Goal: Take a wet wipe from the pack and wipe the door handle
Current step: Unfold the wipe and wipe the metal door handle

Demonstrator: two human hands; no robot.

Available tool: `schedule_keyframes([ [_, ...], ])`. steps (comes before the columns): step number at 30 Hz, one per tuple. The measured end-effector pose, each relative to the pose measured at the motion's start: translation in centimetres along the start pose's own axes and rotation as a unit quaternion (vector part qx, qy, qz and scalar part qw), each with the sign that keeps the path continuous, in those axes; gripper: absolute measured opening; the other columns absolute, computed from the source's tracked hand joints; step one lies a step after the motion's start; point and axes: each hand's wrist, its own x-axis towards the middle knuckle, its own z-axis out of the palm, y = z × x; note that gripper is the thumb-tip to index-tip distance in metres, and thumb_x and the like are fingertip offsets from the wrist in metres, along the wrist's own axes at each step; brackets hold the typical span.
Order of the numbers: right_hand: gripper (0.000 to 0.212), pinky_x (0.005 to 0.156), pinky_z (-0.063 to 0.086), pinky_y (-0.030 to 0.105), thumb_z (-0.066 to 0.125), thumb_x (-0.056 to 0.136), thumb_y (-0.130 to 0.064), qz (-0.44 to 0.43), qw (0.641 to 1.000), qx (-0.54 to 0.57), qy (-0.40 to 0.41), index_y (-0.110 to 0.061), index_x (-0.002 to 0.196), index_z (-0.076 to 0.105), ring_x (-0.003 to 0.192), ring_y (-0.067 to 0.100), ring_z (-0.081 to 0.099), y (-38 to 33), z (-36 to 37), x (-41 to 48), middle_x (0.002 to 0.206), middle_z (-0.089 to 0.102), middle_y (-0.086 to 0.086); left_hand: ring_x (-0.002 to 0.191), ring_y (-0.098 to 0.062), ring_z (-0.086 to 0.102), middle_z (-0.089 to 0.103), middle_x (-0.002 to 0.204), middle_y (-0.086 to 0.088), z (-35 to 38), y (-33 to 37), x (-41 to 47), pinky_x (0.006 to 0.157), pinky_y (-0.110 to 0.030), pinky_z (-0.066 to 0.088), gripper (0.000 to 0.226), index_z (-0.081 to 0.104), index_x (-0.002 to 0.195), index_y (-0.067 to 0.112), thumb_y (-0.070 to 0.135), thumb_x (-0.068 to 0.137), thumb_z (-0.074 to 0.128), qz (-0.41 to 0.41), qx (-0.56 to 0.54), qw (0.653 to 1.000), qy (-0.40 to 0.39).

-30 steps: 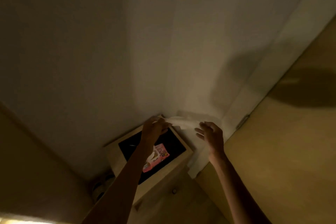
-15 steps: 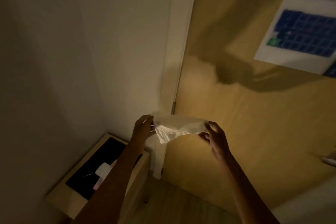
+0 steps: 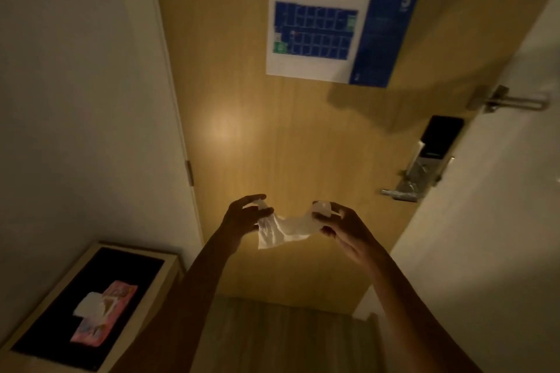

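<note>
A white wet wipe (image 3: 285, 228) hangs stretched between my two hands in front of the wooden door (image 3: 242, 100). My left hand (image 3: 244, 216) pinches its left corner and my right hand (image 3: 341, 222) pinches its right corner. The metal door handle (image 3: 400, 192) sticks out below a black electronic lock (image 3: 441, 136) at the door's right side, up and to the right of my right hand. The pink wipe pack (image 3: 103, 313) lies with its flap open on a dark-topped cabinet (image 3: 169, 263) at the lower left.
A floor-plan sign (image 3: 339, 30) hangs on the door. A swing-bar door guard (image 3: 512, 100) is mounted above the lock. White walls close in on the left and right. A door hinge (image 3: 189, 172) sits on the left frame. Carpeted floor lies below.
The view has swung up and right from the cabinet corner to the door. Both hands have lifted the wipe away from the pack and now hold it spread before the door.
</note>
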Motion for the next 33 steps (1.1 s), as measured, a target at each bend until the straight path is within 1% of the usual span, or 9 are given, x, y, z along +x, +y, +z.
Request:
schedule_keyframes([
  [3,0.028,0.064,0.054,0.022,0.075,0.079,-0.006,-0.046,0.996,-0.06,0.038,-0.02,0.103,0.071,0.086,0.019,0.065,-0.8,-4.7,-1.6,0.106,0.069,0.01,0.094,-0.033,0.065,0.067,0.108,-0.021,3.2,-0.6,-0.7,0.086,-0.045,0.055,0.045,0.064,0.118,0.012,0.002,0.075,0.075,-0.006,0.044,0.999,-0.013],
  [6,0.026,0.064,0.056,0.024,0.075,0.081,-0.011,-0.101,0.983,-0.138,0.066,-0.01,0.106,0.07,0.085,0.019,0.066,-2.4,-8.5,-2.6,0.095,0.069,0.005,0.101,-0.035,0.063,0.065,0.112,-0.021,5.9,-1.0,-1.2,0.084,-0.041,0.053,0.043,0.063,0.119,0.014,0.002,0.078,0.071,-0.033,0.095,0.993,-0.059],
  [10,0.024,0.067,0.056,0.027,0.074,0.083,-0.016,-0.164,0.957,-0.24,0.019,-0.002,0.103,0.07,0.087,0.026,0.069,-4.9,-11.4,-3.6,0.095,0.071,0.013,0.111,-0.033,0.06,0.063,0.117,-0.018,9.8,-0.9,-1.2,0.09,-0.036,0.052,0.048,0.061,0.125,0.022,0.006,0.08,0.07,-0.044,0.173,0.973,-0.149],
  [13,0.029,0.072,0.058,0.026,0.074,0.084,-0.016,-0.18,0.946,-0.269,-0.032,-0.003,0.109,0.067,0.092,0.022,0.068,-6.7,-12.4,-3.9,0.102,0.069,0.011,0.107,-0.024,0.063,0.067,0.114,-0.01,12.8,-0.5,-0.9,0.087,-0.031,0.054,0.055,0.058,0.128,0.033,0.024,0.076,0.076,-0.037,0.222,0.955,-0.195],
  [17,0.028,0.063,0.054,0.012,0.074,0.083,-0.02,-0.179,0.94,-0.288,-0.047,-0.011,0.108,0.065,0.089,0.01,0.065,-8.5,-13.4,-3.4,0.098,0.066,0.0,0.09,-0.005,0.067,0.069,0.099,0.015,16.2,0.1,0.1,0.069,-0.019,0.053,0.043,0.067,0.096,0.046,0.065,0.058,0.076,-0.003,0.309,0.934,-0.178],
  [21,0.026,0.07,0.058,0.023,0.072,0.085,-0.024,-0.176,0.938,-0.293,-0.052,-0.01,0.106,0.067,0.089,0.017,0.067,-9.1,-15.1,-2.3,0.098,0.068,0.005,0.083,0.005,0.063,0.069,0.083,0.023,17.8,0.6,1.9,0.07,-0.018,0.042,0.048,0.069,0.073,0.042,0.082,0.047,0.065,0.047,0.324,0.938,-0.113],
  [24,0.031,0.073,0.059,0.028,0.07,0.087,-0.033,-0.152,0.946,-0.285,-0.031,-0.009,0.106,0.067,0.088,0.02,0.068,-8.8,-16.9,-1.0,0.096,0.069,0.007,0.078,0.01,0.064,0.07,0.082,0.027,18.5,1.6,2.8,0.074,-0.021,0.043,0.038,0.072,0.073,0.043,0.075,0.055,0.068,0.086,0.317,0.937,-0.116],
  [29,0.044,0.096,0.053,0.042,0.071,0.077,-0.049,-0.007,0.989,-0.134,-0.066,-0.016,0.104,0.063,0.104,0.035,0.061,-6.2,-21.3,0.9,0.111,0.063,0.02,0.082,-0.012,0.068,0.073,0.08,0.01,20.4,4.1,4.9,0.074,-0.026,0.052,0.019,0.074,0.073,0.032,0.052,0.072,0.073,0.096,0.302,0.942,-0.11],
  [33,0.04,0.071,0.051,0.022,0.074,0.082,-0.025,0.061,0.983,-0.068,-0.159,-0.008,0.117,0.063,0.085,0.018,0.055,-4.2,-23.4,2.2,0.106,0.059,0.011,0.088,-0.018,0.069,0.073,0.094,-0.001,21.5,5.7,6.1,0.083,-0.032,0.055,0.03,0.075,0.083,0.022,0.05,0.074,0.073,0.089,0.288,0.946,-0.118],
])
